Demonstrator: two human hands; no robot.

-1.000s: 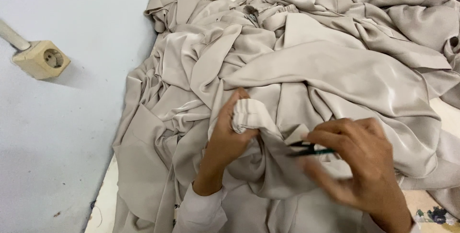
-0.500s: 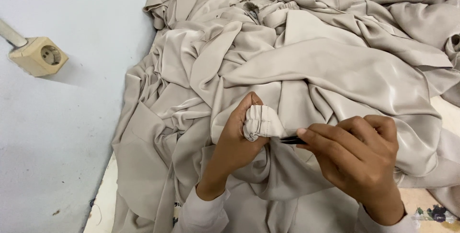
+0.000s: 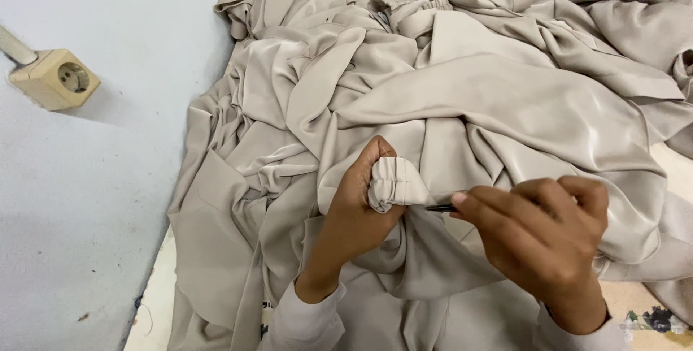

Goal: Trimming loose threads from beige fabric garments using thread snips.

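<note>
My left hand grips a gathered, elastic-ruffled cuff of a beige garment, holding it bunched up above the pile. My right hand is closed around a small dark tool, probably a thread snipper, whose tip points left at the cuff and nearly touches it. Most of the tool is hidden inside the fingers. Both hands wear pale long sleeves and hover over a big heap of beige satin cloth.
A pale blue wall runs along the left with a cream wall socket mounted on it. The cloth heap fills the view to the top and right edges. A strip of light floor shows at the bottom left.
My left hand has turned the cuff so its ruffled edge faces right. My right hand has moved in, bringing the tool's tip up to the cuff.
</note>
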